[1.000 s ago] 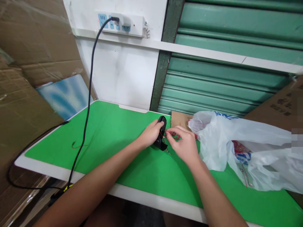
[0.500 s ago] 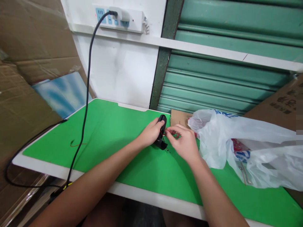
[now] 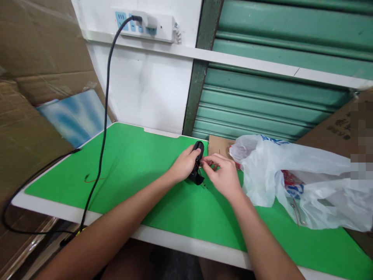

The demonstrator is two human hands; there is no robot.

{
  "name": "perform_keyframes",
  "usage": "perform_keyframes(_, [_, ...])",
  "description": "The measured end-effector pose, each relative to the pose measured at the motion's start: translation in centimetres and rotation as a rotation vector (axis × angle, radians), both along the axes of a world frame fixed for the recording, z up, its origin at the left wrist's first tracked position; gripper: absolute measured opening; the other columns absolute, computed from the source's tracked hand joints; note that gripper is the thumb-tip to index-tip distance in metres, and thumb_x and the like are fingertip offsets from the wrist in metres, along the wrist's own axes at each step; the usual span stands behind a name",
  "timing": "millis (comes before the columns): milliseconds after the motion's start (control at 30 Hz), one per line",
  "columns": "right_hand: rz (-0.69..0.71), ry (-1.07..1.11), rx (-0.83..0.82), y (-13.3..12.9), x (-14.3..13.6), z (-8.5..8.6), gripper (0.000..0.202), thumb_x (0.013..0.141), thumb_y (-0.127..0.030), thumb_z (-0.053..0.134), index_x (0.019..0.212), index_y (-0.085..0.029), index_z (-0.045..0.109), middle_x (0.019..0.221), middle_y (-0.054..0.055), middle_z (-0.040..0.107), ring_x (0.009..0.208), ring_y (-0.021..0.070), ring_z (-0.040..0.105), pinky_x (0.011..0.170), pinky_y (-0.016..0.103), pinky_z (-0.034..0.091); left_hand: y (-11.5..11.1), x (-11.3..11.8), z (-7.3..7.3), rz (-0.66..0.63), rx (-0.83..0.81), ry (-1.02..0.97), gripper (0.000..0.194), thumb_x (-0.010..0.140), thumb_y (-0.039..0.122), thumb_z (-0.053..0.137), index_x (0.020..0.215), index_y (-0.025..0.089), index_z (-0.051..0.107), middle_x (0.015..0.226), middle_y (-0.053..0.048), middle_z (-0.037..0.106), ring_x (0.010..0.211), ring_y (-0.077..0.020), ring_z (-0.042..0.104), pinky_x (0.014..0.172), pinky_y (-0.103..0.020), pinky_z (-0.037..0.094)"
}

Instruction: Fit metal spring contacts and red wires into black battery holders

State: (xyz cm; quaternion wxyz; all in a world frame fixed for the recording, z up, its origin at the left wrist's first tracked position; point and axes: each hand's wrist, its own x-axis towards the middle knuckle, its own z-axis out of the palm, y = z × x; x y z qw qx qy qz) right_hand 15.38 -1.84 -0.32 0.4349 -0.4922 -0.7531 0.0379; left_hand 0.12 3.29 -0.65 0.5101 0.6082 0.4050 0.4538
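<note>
Over the green table mat, my left hand (image 3: 185,162) grips a black plastic housing (image 3: 196,177), thumb on its upper end. The housing is long and rounded and tilts slightly, its open side facing right. Thin red and dark wires (image 3: 198,165) show in that opening. My right hand (image 3: 223,171) pinches a thin wire at the opening with thumb and forefinger; the fingertips hide most of it. Below the housing's lower end, thin wire ends (image 3: 205,186) stick out near the mat.
A white plastic bag (image 3: 262,175) lies on the right, beside a cardboard piece (image 3: 217,144). A loose red wire (image 3: 94,180) rests on the green mat (image 3: 140,155) at left. A black cable (image 3: 107,97) hangs from the power strip (image 3: 166,28) across the table's left side.
My right fingertips have moved slightly closer to the housing's opening. The whole view has shifted a little; my left hand keeps its grip.
</note>
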Motion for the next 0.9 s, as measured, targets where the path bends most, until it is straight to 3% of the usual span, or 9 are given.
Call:
perform_keyframes(333, [0.019, -0.012, 0.061, 0.3, 0.0, -0.8, 0.014, 0.093, -0.022, 0.061, 0.087, -0.017, 0.074, 0.081, 0.002, 0.066, 0.073, 0.0094, 0.06, 0.066, 0.02, 0.044, -0.6, -0.2, -0.2, 0.005, 0.091, 0.045, 0.028, 0.097, 0.038, 0.041, 0.097, 0.017, 0.06, 0.093, -0.006, 0.067, 0.089, -0.0216, 0.059, 0.083, -0.031, 0.044])
perform_keyframes(567, [0.044, -0.11, 0.157, 0.4, 0.1, -1.0, 0.011, 0.093, -0.018, 0.061, 0.086, -0.016, 0.071, 0.081, 0.002, 0.066, 0.076, 0.01, 0.061, 0.071, 0.021, 0.044, -1.1, -0.3, -0.4, 0.055, 0.126, 0.137, 0.03, 0.098, 0.04, 0.041, 0.098, 0.019, 0.063, 0.098, -0.007, 0.068, 0.096, -0.0238, 0.061, 0.092, -0.033, 0.045])
perform_keyframes(733, [0.054, -0.082, 0.117, 0.4, 0.1, -1.0, 0.013, 0.092, -0.018, 0.063, 0.085, -0.016, 0.073, 0.08, 0.002, 0.067, 0.075, 0.0093, 0.062, 0.069, 0.02, 0.044, -0.9, -0.2, -0.6, 0.052, 0.101, 0.086, 0.031, 0.096, 0.04, 0.045, 0.105, 0.019, 0.067, 0.102, -0.008, 0.071, 0.1, -0.025, 0.062, 0.095, -0.034, 0.045])
perform_keyframes(900, [0.065, 0.055, -0.048, 0.1, 0.5, 0.1, 0.012, 0.088, -0.023, 0.068, 0.088, -0.018, 0.079, 0.085, 0.002, 0.07, 0.076, 0.0089, 0.064, 0.072, 0.02, 0.047, 0.0, -0.5, 0.1, -0.078, 0.035, 0.035, 0.033, 0.094, 0.035, 0.045, 0.108, 0.013, 0.065, 0.106, -0.01, 0.071, 0.101, -0.0249, 0.062, 0.093, -0.034, 0.046])
